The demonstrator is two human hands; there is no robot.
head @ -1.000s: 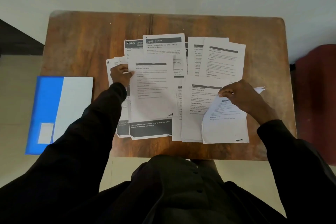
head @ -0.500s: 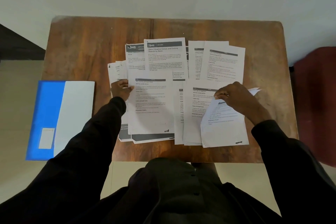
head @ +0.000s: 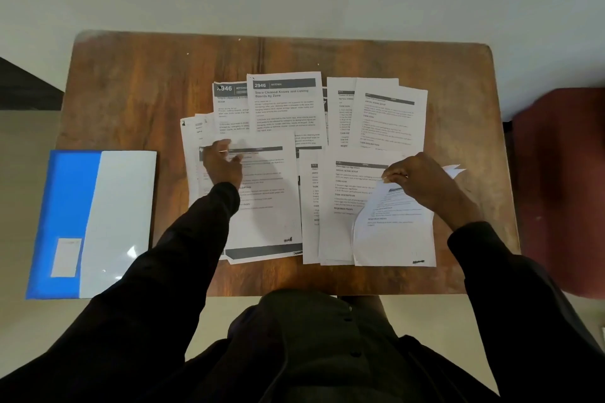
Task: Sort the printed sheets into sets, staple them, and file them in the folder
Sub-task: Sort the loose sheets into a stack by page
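Several printed sheets lie spread and overlapping on the wooden table (head: 137, 91). Two at the back carry a dark "2946" header (head: 283, 108). My left hand (head: 222, 165) is blurred; it holds the upper left corner of a text sheet (head: 265, 206) at centre left. On the right, my right hand (head: 422, 185) pinches the top edge of another sheet (head: 393, 232), which curls up off the pile beneath it. A blue and white folder (head: 124, 213) lies shut at the table's left edge, apart from both hands. No stapler is in view.
A dark red seat (head: 559, 190) stands just past the table's right edge. Bare wood shows along the back and far left of the table. My dark sleeves and lap fill the lower part of the view.
My left hand drew its sheet toward me, uncovering more of the "2946" pages behind it. My right hand kept its pinch on the curled sheet and hardly shifted.
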